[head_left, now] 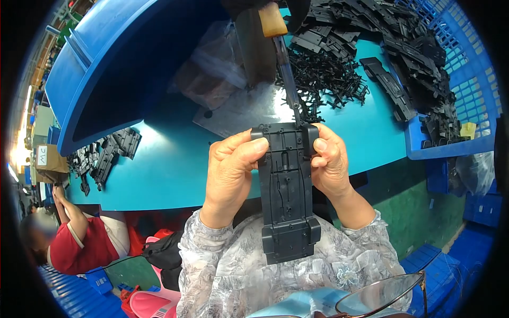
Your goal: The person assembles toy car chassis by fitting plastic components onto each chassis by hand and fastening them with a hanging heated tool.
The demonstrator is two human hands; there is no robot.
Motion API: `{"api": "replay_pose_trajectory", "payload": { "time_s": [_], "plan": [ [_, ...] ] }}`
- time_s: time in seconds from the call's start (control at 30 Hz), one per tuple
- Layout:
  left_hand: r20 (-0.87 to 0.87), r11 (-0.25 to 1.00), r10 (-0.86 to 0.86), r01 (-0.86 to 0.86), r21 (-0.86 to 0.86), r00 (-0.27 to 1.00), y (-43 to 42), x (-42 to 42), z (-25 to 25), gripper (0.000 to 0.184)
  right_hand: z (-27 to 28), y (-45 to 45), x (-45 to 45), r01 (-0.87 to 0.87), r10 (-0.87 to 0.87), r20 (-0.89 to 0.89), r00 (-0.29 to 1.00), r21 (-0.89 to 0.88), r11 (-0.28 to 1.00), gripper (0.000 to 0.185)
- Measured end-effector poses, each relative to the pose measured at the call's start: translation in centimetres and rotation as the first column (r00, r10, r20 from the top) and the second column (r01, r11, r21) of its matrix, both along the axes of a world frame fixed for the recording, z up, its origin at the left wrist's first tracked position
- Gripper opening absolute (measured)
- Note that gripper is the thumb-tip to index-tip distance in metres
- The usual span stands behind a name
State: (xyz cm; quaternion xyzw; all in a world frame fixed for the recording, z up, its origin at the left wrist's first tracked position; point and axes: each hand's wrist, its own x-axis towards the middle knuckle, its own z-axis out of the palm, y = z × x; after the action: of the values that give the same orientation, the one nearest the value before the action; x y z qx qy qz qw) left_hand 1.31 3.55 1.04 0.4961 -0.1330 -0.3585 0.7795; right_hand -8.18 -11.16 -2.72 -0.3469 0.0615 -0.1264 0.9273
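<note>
A long black plastic part, with ribs, small holes and side flaps, is held up in front of my chest. My left hand pinches its upper left edge, thumb on the face. On the opposite upper edge my right hand is closed, with thumb and bent fingers against the flap. Above the part's top right corner, a narrow metal bar with a yellowish block at its upper end comes down close to it. I cannot tell whether bar and part touch.
Small black pieces lie heaped on the teal table. More black parts fill a blue basket at right; others lie at left. A big blue bin juts in at upper left. A person in red sits at left.
</note>
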Motion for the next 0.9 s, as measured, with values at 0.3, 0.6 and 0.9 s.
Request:
{"api": "replay_pose_trajectory", "payload": {
  "time_s": [0.3,0.6,0.9],
  "plan": [
    [-0.033,1.000,0.018,-0.017,0.003,0.999,-0.2,0.7,-0.8,0.023,0.2,-0.2,0.4,0.004,-0.006,-0.047,0.999,-0.045,0.999,0.027],
    [-0.147,0.999,0.046,-0.048,-0.013,0.988,-0.8,1.2,-1.3,0.016,0.3,-1.2,1.0,-0.061,0.031,-0.204,0.978,-0.142,0.988,0.031],
    [-0.259,0.993,0.026,-0.054,-0.101,0.965,-1.8,2.1,-2.0,0.015,0.1,-1.9,1.3,0.014,-0.030,-0.202,0.979,-0.079,0.997,0.030]
  ]
}}
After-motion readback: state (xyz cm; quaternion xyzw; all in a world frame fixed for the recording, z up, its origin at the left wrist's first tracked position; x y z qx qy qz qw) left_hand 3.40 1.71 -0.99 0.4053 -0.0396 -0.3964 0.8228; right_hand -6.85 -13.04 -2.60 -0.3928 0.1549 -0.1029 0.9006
